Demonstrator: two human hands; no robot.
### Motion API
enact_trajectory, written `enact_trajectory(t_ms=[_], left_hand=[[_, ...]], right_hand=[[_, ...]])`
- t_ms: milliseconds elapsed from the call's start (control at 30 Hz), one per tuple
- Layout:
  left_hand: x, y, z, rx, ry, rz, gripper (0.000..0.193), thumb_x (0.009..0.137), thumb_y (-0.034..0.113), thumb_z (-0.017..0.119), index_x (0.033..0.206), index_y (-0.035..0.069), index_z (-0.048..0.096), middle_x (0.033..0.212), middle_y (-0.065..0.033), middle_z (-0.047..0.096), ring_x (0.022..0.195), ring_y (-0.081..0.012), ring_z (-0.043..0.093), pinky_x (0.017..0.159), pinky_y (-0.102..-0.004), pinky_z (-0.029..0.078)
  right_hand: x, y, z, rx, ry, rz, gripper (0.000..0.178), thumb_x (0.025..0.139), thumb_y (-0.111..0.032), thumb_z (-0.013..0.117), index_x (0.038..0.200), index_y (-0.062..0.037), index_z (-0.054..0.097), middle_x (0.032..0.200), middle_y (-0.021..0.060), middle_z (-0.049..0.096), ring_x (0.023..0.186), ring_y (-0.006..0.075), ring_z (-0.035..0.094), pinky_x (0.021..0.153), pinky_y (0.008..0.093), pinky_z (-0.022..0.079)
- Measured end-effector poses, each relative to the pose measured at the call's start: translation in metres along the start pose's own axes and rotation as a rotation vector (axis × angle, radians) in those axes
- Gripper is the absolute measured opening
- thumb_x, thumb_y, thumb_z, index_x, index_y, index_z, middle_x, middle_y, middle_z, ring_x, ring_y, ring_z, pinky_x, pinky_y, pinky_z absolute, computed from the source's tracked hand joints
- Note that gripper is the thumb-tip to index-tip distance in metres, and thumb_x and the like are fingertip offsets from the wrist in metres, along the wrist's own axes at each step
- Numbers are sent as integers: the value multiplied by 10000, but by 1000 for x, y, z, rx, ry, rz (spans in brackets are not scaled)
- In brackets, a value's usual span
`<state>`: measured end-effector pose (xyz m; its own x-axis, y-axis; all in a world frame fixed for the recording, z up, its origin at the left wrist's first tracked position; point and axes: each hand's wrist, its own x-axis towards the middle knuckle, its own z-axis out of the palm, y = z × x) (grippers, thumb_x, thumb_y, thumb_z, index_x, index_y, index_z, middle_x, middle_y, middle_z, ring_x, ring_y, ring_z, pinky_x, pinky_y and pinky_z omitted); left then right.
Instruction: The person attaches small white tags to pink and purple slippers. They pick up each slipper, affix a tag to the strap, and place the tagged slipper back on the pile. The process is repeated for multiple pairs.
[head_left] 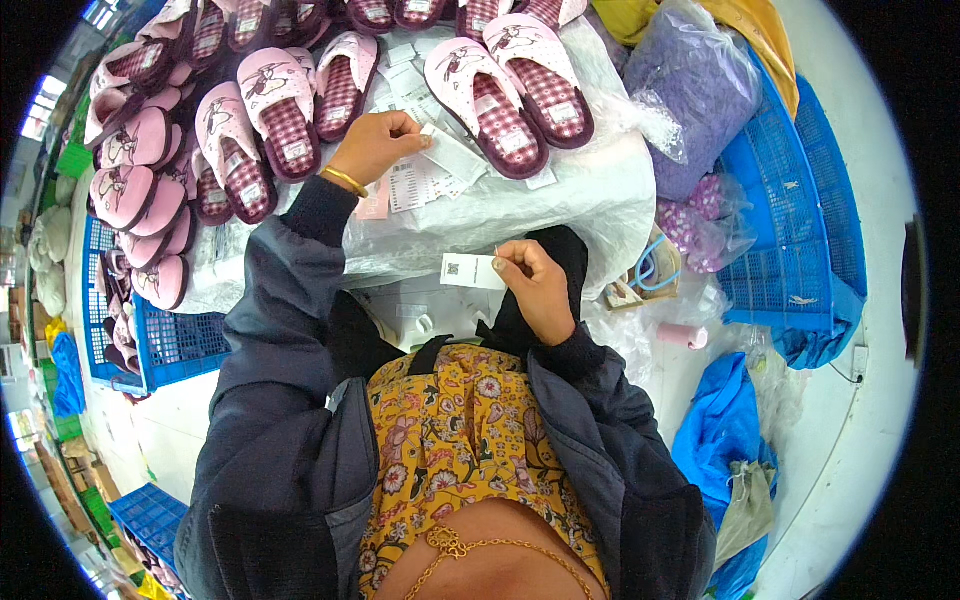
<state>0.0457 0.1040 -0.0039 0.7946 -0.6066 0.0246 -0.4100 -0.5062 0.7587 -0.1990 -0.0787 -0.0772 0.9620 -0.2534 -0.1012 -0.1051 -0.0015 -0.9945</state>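
My right hand (540,287) is in front of my lap, thumb and finger pinched on the edge of a white hang tag (470,271) with a square printed code. Over the wrapped table, my left hand (378,147) has its fingertips closed at the corner of a white tag (455,156), which lies over other papers. Printed label sheets (412,186) and a pink slip (374,200) lie below that hand. Just right of the tags rests a pair of pink slippers (509,125) with checked insoles. More pink slippers (268,100) stand close to the left hand.
White plastic sheeting (590,210) covers the table. Slippers are piled at its left, above a blue crate (185,335). To the right are a bag of purple material (690,95), blue crates (775,220), a small open box (650,275) and a blue sack (715,420).
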Motion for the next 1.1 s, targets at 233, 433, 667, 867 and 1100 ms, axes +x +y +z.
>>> enact_trajectory(t_ms=[233, 433, 667, 867, 1100], left_hand=[[-55, 36, 2, -169, 58, 46, 232, 876, 176, 738, 975, -27, 685, 796, 13, 658, 710, -29, 538, 619, -212, 449], [-86, 57, 12, -125, 64, 175, 196, 870, 112, 722, 997, -32, 687, 834, -32, 685, 726, -56, 577, 633, -235, 483], [-97, 64, 12, -89, 76, 198, 145, 843, 88, 695, 951, -7, 698, 804, -98, 689, 664, -136, 621, 611, -276, 496], [-101, 60, 13, -105, 73, 202, 177, 862, 105, 709, 982, -24, 695, 809, -64, 686, 676, -85, 581, 603, -253, 474], [-106, 56, 14, -229, -43, 218, 165, 901, 96, 649, 1026, -8, 674, 781, -44, 657, 666, -94, 586, 613, -247, 475]], right_hand=[[10, -79, 16, -156, -30, -273, 236, 890, -72, 696, 1094, -4, 599, 820, 13, 647, 700, 52, 552, 646, 221, 462], [33, -99, 39, -108, -33, -208, 398, 837, -41, 695, 1193, 1, 522, 779, 59, 670, 666, 86, 599, 616, 254, 488], [34, -95, 44, -122, -21, -189, 379, 821, -23, 694, 1163, 9, 532, 765, 59, 672, 652, 85, 602, 606, 248, 488], [33, -94, 45, -149, -28, -173, 362, 819, -25, 696, 1147, 12, 549, 776, 53, 672, 655, 78, 594, 608, 241, 486], [31, -90, 38, -97, -93, -143, 319, 825, -25, 697, 1106, 11, 550, 771, 36, 645, 661, 63, 576, 600, 230, 470]])
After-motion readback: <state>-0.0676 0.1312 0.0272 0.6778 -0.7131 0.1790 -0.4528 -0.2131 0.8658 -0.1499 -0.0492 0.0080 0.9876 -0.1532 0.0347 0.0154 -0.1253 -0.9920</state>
